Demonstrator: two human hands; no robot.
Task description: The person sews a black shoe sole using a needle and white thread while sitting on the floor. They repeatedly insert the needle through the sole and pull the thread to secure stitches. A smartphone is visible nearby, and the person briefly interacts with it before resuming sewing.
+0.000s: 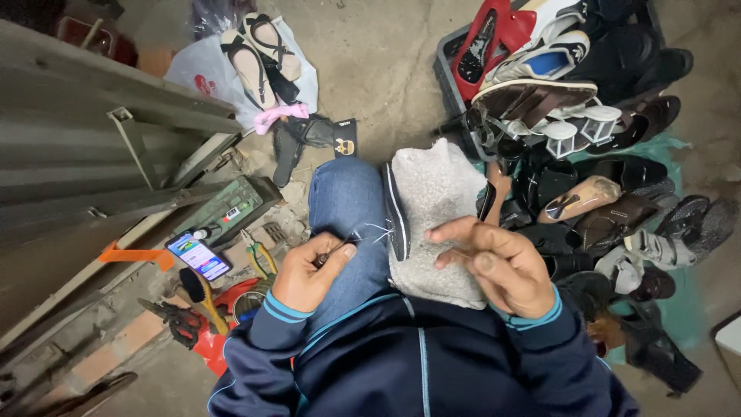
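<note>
A grey knitted shoe [436, 208] with a dark sole edge lies on my lap, across my blue-jeaned knee [345, 202]. My left hand [309, 272] pinches a small dark tool at the shoe's sole edge, and a thin pale thread [378, 232] runs from there to the sole. Over the shoe's right side hovers my right hand [494, 262], its fingers bent and partly spread; it seems to hold a thin strand, though I cannot tell for sure.
A heap of shoes and sandals [587, 154] fills the right side, some in a dark crate [448, 73]. Sandals lie on a white bag [255, 58] at the top. At left are a phone [199, 255], pliers [261, 259], a brush and metal beams [93, 147].
</note>
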